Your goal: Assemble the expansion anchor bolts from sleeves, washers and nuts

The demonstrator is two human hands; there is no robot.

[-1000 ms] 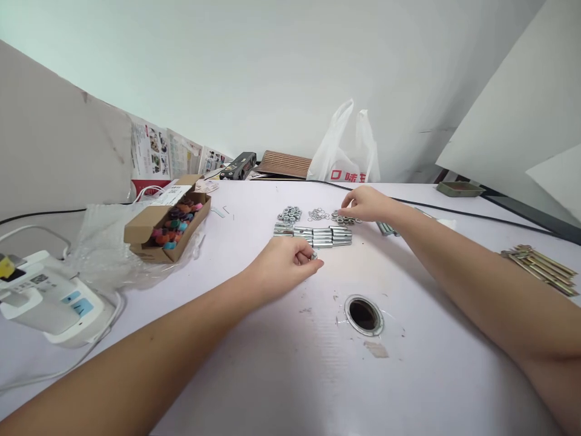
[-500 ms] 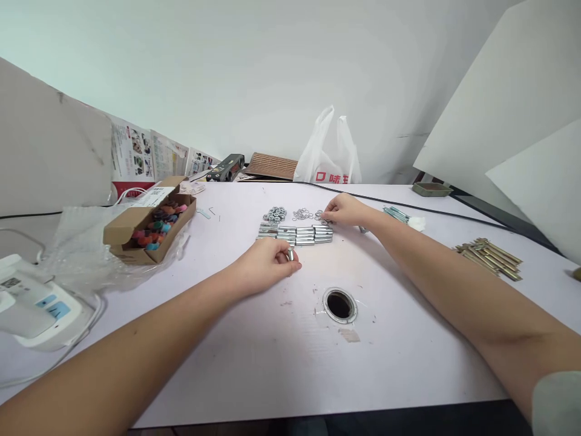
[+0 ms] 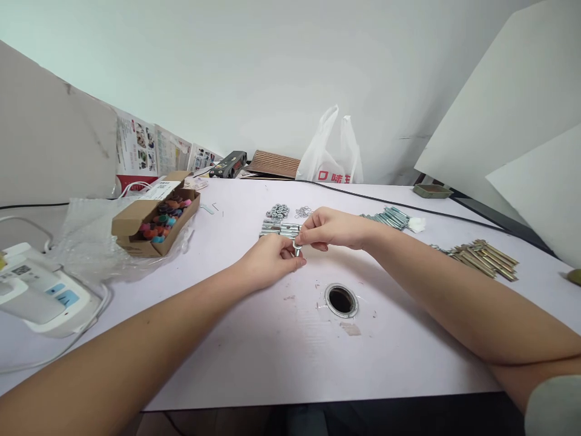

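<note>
My left hand (image 3: 275, 261) is closed around a short silver metal sleeve (image 3: 297, 252), which stands roughly upright between thumb and fingers. Thumb and fingertips of my right hand (image 3: 324, 229) pinch a small washer (image 3: 297, 244) at the sleeve's top end. Whether the washer sits on the sleeve or just above it, I cannot tell. Behind both hands lie rows of similar silver sleeves (image 3: 271, 225), partly covered by my hands. Beyond them are a cluster of nuts (image 3: 278, 211) and a small heap of thin rings (image 3: 303, 212). My right hand hides the spot right of the rings.
Silver-blue bolts (image 3: 393, 217) and brass-coloured rods (image 3: 488, 259) lie to the right. A round hole (image 3: 341, 301) opens in the white table (image 3: 254, 363). Left are a cardboard box (image 3: 131, 225) of coloured pieces and a white device (image 3: 59, 303). A plastic bag (image 3: 329, 151) stands behind.
My right hand has come from the washers at the back, leftward and nearer, to the sleeve in my left hand. My left hand keeps hold of the sleeve. The view has shifted slightly.
</note>
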